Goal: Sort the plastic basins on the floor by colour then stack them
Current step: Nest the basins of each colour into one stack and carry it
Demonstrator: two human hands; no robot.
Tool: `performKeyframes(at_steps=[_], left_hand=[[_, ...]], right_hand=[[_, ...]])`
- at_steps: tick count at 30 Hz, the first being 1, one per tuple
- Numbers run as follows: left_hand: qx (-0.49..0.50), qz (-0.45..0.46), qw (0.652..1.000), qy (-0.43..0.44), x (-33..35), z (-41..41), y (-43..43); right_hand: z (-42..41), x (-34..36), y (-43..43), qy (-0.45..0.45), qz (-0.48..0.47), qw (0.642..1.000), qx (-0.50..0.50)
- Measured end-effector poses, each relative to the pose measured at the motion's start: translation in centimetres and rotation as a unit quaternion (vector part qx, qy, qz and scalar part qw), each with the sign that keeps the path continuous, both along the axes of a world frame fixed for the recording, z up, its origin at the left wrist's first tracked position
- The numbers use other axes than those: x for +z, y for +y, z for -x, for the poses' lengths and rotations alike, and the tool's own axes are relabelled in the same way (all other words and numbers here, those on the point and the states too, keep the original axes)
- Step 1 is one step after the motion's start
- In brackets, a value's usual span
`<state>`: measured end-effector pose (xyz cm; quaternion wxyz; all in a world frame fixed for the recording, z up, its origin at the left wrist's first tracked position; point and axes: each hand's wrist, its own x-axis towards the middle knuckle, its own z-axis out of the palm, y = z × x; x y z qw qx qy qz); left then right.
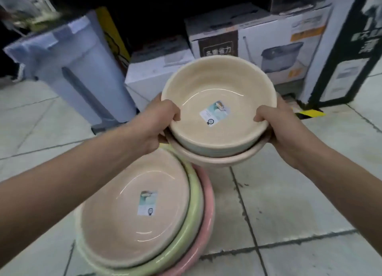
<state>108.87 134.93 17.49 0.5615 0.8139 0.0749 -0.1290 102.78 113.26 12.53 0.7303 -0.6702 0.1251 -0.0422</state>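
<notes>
A cream basin (208, 85) with a paper label inside is held up in the middle of the head view, nested in a second, pinkish-beige basin (217, 162) whose rim shows below it. My left hand (159, 122) grips the left rim, thumb inside. On the opposite rim my right hand (277, 124) holds on the same way. Below and to the left, a stack rests on the floor: a beige basin (115, 220) on top, a green basin (194, 201) under it, and a pink basin (208, 209) at the bottom.
A pale blue plastic bin (78, 69) stands at the back left. White cardboard boxes (268, 42) line the back, with a tall dark box (351, 48) at the right. A yellow-and-black strip (312, 113) lies on the tiled floor (289, 203).
</notes>
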Motion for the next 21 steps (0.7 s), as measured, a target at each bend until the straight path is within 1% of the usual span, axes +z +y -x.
performKeyframes(at_steps=[3, 8, 13, 16, 21], left_hand=[[0.062, 0.013, 0.998, 0.01, 1.5, 1.8, 7.6], [0.092, 0.021, 0.995, 0.027, -0.1, 5.0, 16.4], [0.108, 0.019, 0.993, 0.044, -3.5, 7.5, 20.1], [0.107, -0.008, 0.992, 0.059, -4.5, 8.3, 21.4], [0.086, -0.073, 0.992, 0.049, -5.9, 9.3, 22.7]], right_hand=[[-1.1, 1.7, 6.7, -0.015, 0.033, 0.997, 0.067], [0.2, 0.9, 14.5, -0.01, 0.08, 0.988, 0.13], [2.7, 0.4, 17.9, -0.015, 0.154, 0.976, 0.151], [4.0, -0.4, 18.4, -0.02, 0.146, 0.975, 0.166], [6.5, -2.7, 20.3, 0.013, 0.159, 0.975, 0.154]])
